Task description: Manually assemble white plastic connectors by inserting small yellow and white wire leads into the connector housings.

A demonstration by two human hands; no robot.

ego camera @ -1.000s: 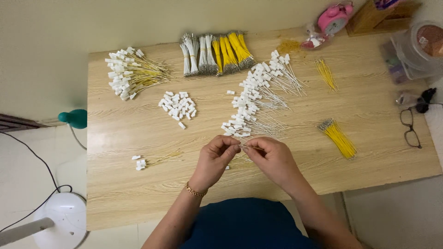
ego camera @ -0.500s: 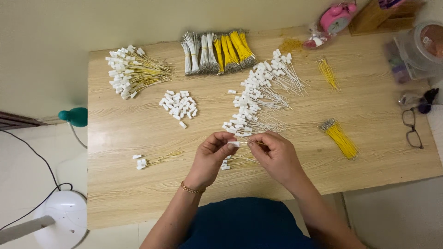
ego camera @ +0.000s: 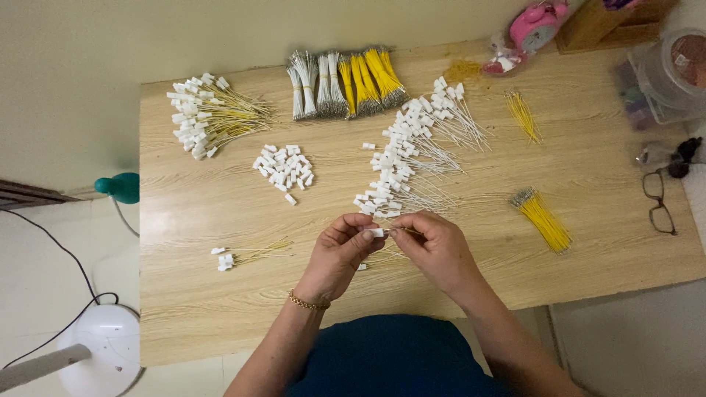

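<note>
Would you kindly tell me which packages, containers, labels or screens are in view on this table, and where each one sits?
Clear plastic bag: far right part of the table beside the pink clock, crumpled, contents unclear.
Clear plastic container: right edge of the table, round lid, transparent.
Wooden box: far right corner, brown, partly cut off.
No screens or readable labels show.

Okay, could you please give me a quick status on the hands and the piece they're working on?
Left hand and right hand both pinching one small white plug with thin wires, above the table. Pile of wired plugs just beyond. Nothing in the way.
</note>
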